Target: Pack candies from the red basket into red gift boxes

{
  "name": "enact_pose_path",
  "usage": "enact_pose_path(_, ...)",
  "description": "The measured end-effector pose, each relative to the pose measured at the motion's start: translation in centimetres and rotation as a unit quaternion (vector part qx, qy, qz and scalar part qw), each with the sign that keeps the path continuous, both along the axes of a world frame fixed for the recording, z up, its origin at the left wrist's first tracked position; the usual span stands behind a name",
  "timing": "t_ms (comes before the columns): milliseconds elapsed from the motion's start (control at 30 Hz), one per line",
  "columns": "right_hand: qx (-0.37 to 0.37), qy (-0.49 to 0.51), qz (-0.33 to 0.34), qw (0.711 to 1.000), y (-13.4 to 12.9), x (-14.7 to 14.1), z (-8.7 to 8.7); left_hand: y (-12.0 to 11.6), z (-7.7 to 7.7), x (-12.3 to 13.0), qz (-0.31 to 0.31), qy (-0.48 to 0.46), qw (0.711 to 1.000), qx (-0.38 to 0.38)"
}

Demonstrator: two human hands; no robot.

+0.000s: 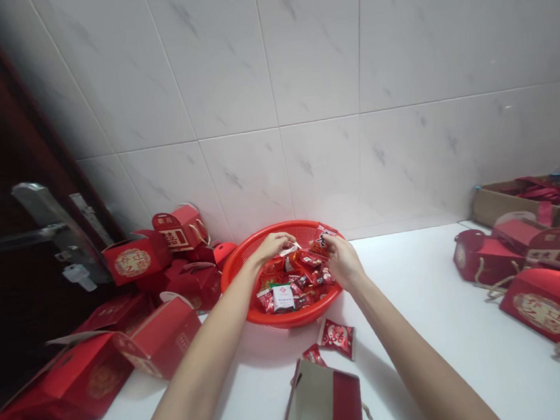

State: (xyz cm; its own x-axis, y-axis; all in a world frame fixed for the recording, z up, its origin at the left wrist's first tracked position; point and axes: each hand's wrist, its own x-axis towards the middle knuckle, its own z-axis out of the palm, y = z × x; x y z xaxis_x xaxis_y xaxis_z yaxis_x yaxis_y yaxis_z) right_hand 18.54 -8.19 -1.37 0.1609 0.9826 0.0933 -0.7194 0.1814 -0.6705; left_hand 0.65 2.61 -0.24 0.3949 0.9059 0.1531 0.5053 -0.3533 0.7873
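Observation:
A red plastic basket (231, 267) stands against the tiled wall, with many wrapped candies (306, 280) inside, a white square packet (283, 298) among them. Over its left part, my left hand (272, 246) pinches a small white packet (290, 249). My right hand (343, 260), at the basket's right side, has its fingers closed on a red candy packet (325, 235) with dark lettering. In front of the basket lie a red packet (338, 338) and a smaller red one (314, 355). An open red gift box (323, 400) stands nearest, between my forearms.
Several red gift boxes (158, 334) are piled on the left beside a dark door (3, 164) with a metal handle (30, 238). More red boxes (541, 303) lie on the right, near a cardboard box (492, 206) holding red ribbons (550, 192).

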Motion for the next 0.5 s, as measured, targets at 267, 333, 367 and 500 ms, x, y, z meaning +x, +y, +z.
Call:
enact_pose_path(267,0.005,-0.001,0.01,1.0,0.29,0.21,-0.18,-0.15,-0.58,-0.56,-0.003,0.099,0.995,0.032)
enact_pose_path(333,0.008,-0.001,0.013,1.0,0.32,0.25,-0.26,-0.1,-0.66,-0.78,0.006,0.133,0.99,0.047)
enact_pose_path(367,0.007,-0.001,0.014,1.0,0.34,0.25,-0.3,-0.1,-0.68,-0.84,0.012,0.15,0.987,0.058)
enact_pose_path(500,0.001,0.002,0.002,1.0,0.37,0.18,-0.38,-0.56,-0.81,-0.12,-0.003,0.2,0.974,0.103)
